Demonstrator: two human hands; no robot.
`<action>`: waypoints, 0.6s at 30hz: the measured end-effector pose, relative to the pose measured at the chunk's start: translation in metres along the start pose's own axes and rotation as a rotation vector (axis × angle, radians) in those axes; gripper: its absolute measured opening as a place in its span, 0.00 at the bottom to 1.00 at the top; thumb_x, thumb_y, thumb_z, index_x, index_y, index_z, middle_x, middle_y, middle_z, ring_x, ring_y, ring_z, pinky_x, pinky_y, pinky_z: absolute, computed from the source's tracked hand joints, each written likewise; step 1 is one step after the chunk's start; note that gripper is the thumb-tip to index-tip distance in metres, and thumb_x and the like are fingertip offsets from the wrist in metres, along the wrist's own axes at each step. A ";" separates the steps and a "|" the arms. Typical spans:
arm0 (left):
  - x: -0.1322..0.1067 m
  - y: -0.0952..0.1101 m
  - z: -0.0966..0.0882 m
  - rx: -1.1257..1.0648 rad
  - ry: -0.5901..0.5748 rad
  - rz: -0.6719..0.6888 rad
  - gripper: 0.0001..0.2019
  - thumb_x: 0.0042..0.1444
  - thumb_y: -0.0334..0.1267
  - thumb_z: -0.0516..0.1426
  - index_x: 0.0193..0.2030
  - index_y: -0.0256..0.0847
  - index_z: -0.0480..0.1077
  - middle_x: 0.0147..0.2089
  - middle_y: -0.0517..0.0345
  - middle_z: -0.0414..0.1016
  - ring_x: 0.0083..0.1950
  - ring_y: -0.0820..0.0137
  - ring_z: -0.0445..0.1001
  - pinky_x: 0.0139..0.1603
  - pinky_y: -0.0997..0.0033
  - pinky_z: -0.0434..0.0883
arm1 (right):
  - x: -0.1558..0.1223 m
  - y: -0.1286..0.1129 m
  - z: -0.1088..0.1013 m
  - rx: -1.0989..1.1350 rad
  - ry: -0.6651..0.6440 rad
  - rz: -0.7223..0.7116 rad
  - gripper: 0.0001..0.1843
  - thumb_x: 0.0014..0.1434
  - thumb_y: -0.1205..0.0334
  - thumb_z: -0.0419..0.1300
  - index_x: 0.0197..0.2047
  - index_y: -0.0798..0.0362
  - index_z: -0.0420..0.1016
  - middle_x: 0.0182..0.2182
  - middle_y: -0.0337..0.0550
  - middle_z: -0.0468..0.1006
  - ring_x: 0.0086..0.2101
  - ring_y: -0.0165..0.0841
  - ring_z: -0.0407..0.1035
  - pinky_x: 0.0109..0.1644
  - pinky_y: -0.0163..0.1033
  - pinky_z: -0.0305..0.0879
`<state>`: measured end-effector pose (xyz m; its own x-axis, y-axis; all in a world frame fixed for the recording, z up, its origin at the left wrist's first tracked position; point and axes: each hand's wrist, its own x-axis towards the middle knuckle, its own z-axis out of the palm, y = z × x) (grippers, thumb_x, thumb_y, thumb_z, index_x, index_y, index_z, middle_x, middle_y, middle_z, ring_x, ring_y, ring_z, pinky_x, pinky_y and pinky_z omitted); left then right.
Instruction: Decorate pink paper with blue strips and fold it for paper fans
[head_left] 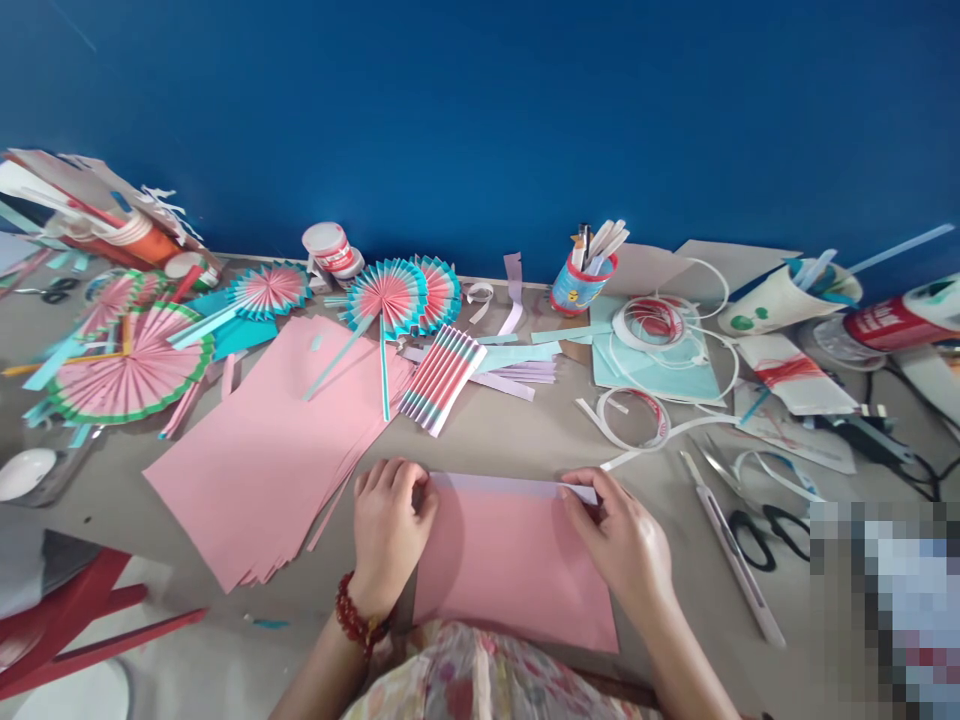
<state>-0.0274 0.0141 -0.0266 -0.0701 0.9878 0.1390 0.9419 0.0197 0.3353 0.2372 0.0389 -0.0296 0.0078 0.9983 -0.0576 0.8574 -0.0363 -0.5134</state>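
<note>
A pink sheet of paper point(510, 570) lies on the table right in front of me, with a lavender paper strip point(495, 484) along its far edge. My left hand point(391, 530) is closed at the far left corner, thumb and curled fingers pinching the sheet and the strip's end. At the far right corner, my right hand point(622, 535) pinches the strip's other end between thumb and fingers. A pleated pink, teal and white paper piece point(442, 378) rests just beyond the sheet. Left of my left hand lies a stack of pink paper point(262, 450).
Finished paper fans point(386, 298) lie at the back left. Beyond the sheet stands a pen cup point(583, 285). Tape rolls point(634, 418), a utility knife point(735, 550) and black-handled scissors point(754, 540) lie to the right. A red stool point(67, 630) is at lower left.
</note>
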 end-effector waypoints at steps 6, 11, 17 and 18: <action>-0.001 -0.002 0.001 0.005 0.001 0.005 0.08 0.55 0.28 0.57 0.30 0.43 0.61 0.31 0.59 0.71 0.37 0.63 0.69 0.42 0.62 0.62 | -0.002 0.000 0.000 0.002 0.006 0.001 0.15 0.61 0.49 0.52 0.37 0.47 0.75 0.28 0.37 0.78 0.20 0.29 0.65 0.25 0.32 0.56; -0.001 -0.002 0.001 0.000 0.009 0.008 0.08 0.55 0.28 0.57 0.30 0.43 0.62 0.31 0.59 0.71 0.37 0.63 0.69 0.42 0.63 0.62 | -0.002 -0.001 0.000 0.003 0.012 -0.005 0.15 0.61 0.49 0.52 0.37 0.47 0.74 0.29 0.38 0.79 0.21 0.29 0.67 0.25 0.32 0.56; 0.000 0.000 0.000 0.001 -0.004 0.004 0.07 0.55 0.28 0.56 0.31 0.43 0.62 0.32 0.58 0.71 0.37 0.62 0.70 0.42 0.62 0.63 | -0.002 -0.002 0.000 0.002 0.018 -0.016 0.14 0.61 0.50 0.52 0.38 0.47 0.74 0.30 0.38 0.79 0.23 0.30 0.69 0.25 0.32 0.57; 0.000 0.000 0.000 0.003 -0.007 0.002 0.07 0.55 0.28 0.56 0.31 0.43 0.62 0.32 0.58 0.71 0.37 0.62 0.70 0.42 0.62 0.63 | -0.002 -0.003 0.000 0.004 0.020 -0.016 0.14 0.61 0.50 0.52 0.38 0.47 0.74 0.30 0.38 0.79 0.23 0.30 0.69 0.25 0.32 0.57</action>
<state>-0.0276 0.0143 -0.0267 -0.0660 0.9890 0.1326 0.9431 0.0184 0.3321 0.2350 0.0372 -0.0281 0.0047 0.9995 -0.0321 0.8553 -0.0206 -0.5177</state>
